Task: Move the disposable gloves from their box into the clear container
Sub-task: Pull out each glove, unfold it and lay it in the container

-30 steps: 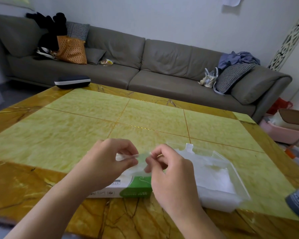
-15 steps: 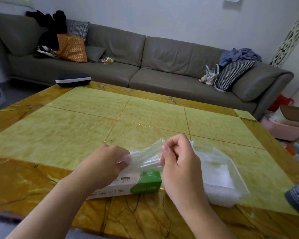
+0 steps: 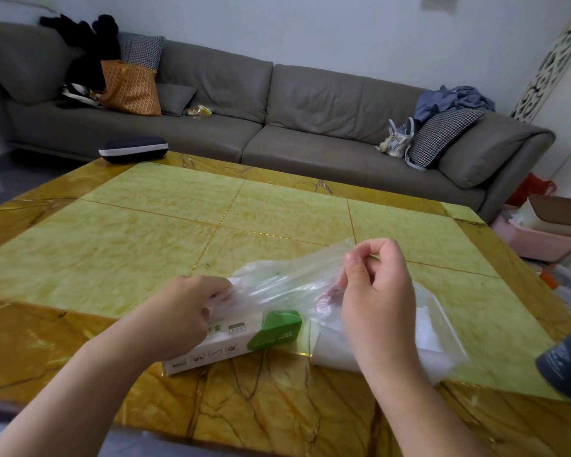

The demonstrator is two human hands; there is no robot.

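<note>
A white and green glove box (image 3: 231,341) lies flat near the table's front edge. My left hand (image 3: 185,311) rests on its top, fingers curled at the opening where a clear plastic glove (image 3: 287,275) comes out. My right hand (image 3: 376,291) pinches the far end of that glove and holds it stretched up and to the right, above the clear container (image 3: 439,331). The container sits right of the box with several white gloves inside; my right hand and wrist hide its near left part.
The yellow-green marble table (image 3: 211,225) stretches away in front. A dark glasses case (image 3: 132,150) lies at its far left corner. A dark grey cylinder (image 3: 567,367) pokes in at the right edge. A grey sofa (image 3: 310,120) with cushions and bags stands behind.
My right hand has drawn the glove out of the box, up and to the right over the container. My left hand has stayed on the box.
</note>
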